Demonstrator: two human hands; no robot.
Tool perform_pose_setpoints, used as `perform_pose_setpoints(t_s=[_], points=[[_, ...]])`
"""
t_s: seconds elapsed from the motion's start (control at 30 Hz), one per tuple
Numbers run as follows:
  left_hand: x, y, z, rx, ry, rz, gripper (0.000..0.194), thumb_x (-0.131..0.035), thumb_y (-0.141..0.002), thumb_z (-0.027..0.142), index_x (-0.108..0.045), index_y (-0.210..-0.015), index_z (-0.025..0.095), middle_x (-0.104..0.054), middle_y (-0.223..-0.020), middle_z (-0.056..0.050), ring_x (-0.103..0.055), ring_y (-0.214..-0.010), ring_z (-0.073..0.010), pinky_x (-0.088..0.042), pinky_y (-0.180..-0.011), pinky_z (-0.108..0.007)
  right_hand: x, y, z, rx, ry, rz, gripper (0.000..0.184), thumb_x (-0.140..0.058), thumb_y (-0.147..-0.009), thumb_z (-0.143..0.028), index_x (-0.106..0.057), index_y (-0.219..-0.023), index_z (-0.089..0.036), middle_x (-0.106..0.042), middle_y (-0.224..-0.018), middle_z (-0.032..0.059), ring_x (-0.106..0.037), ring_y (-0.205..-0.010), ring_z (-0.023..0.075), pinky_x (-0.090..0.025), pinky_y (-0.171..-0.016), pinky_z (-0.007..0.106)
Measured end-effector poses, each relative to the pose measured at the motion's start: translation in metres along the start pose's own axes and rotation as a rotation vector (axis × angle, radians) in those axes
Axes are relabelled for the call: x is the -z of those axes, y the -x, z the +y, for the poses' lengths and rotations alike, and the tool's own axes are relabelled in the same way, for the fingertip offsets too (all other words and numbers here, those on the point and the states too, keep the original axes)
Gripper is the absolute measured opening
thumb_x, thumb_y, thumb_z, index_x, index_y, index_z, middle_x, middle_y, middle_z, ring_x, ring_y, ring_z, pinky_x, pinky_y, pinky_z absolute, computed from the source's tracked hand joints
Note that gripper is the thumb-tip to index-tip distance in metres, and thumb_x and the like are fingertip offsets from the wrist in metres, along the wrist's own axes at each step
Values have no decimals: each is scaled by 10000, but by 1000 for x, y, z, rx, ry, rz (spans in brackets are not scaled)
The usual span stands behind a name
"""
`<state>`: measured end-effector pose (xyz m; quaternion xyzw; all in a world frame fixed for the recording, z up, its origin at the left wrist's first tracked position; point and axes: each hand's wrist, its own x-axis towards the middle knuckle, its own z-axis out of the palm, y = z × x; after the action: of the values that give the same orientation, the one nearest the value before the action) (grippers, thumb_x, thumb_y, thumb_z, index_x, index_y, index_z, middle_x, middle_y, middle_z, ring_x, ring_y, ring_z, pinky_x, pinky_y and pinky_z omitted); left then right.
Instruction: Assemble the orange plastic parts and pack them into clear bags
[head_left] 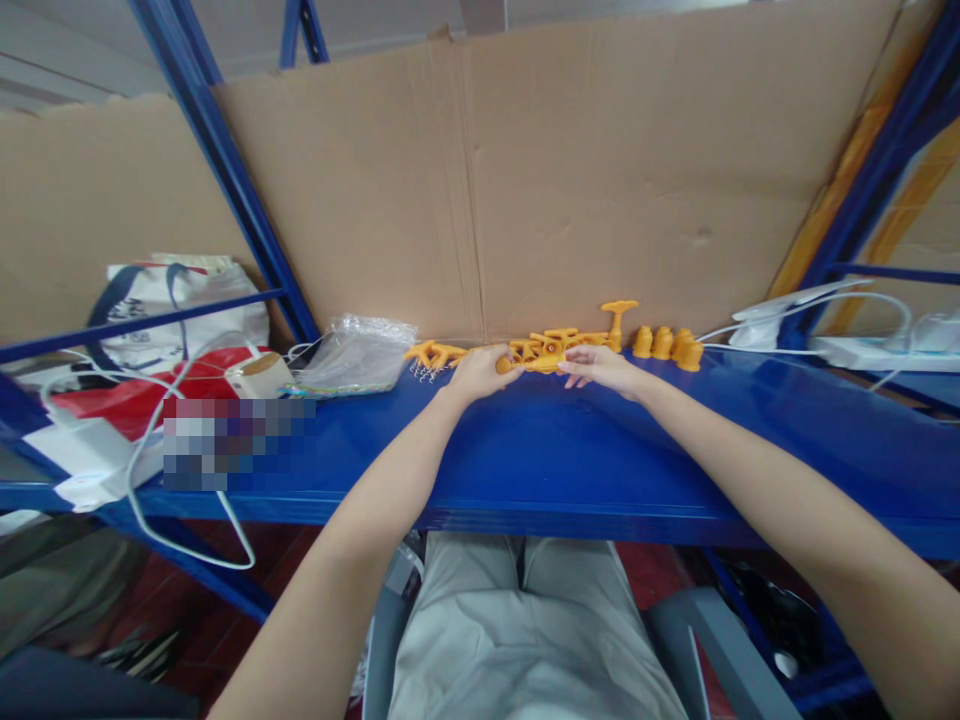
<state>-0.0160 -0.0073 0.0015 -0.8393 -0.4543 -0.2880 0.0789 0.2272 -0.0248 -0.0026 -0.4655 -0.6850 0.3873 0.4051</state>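
At the back of the blue shelf, my left hand [480, 374] is closed around a yellow plastic part whose round end [504, 366] shows by the thumb. My right hand [604, 370] pinches the right end of a yellow plastic piece [546, 363] lying between both hands, its lower fingers loosely curled. Whether these are one joined piece is too small to tell. Behind them lies a row of yellow T-shaped handles [559, 337]. Left of my left hand are yellow handles with silver spirals [426, 372], like corkscrews. One T-handle [618, 320] stands upright near my right hand.
Several yellow bell-shaped caps [661, 343] stand right of my hands. Clear plastic bags [356, 358] lie to the left, beside white cables and a charger [259, 377]. A cardboard sheet [600, 180] walls the back; blue posts [225, 170] flank it.
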Motion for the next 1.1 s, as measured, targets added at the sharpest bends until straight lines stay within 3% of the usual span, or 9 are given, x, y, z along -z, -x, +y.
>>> perform_pose_setpoints(t_s=[0.47,0.6,0.73,0.9,1.1], points=[[-2,0,-3,-5,11,2,271,-627,-858,457,-669,-940,202,-727,-816,-42,-679,-790,-208,-483,-711,-287,-3,1,-3,-25,9,41,226,-736,-846,-276,-673,-1023,-151,-753,-961,97,-680,-639,107,-529,-589,216],[0,1,0,36,-3,-26,335,-622,-872,454,-645,-1104,213,-725,-804,-27,-691,-827,-214,-498,-734,-286,-1,-7,4,44,-15,108,236,-775,-793,-265,-654,-966,-161,-740,-889,70,-661,-599,110,-542,-591,242],[6,0,-2,147,-28,7,440,-557,-927,416,-520,-1331,246,-737,-924,-30,-698,-933,-220,-511,-791,-297,7,-19,13,197,-9,238,278,-776,-757,-298,-626,-959,-180,-713,-874,52,-653,-595,140,-569,-617,314],[9,0,-18,331,-170,-22,378,-464,-947,267,-538,-1310,191,-673,-1225,-112,-621,-1172,-241,-498,-939,-330,20,-29,8,443,309,501,323,-722,-777,-341,-622,-1046,-192,-695,-1002,76,-662,-716,193,-560,-718,389],[4,7,-36,524,-310,-186,474,-461,-899,213,-523,-1368,185,-516,-1451,-159,-460,-1361,-320,-383,-1114,-494,6,-46,-11,518,738,489,307,-656,-835,-268,-605,-1121,-169,-681,-1134,134,-651,-848,245,-483,-774,383]])
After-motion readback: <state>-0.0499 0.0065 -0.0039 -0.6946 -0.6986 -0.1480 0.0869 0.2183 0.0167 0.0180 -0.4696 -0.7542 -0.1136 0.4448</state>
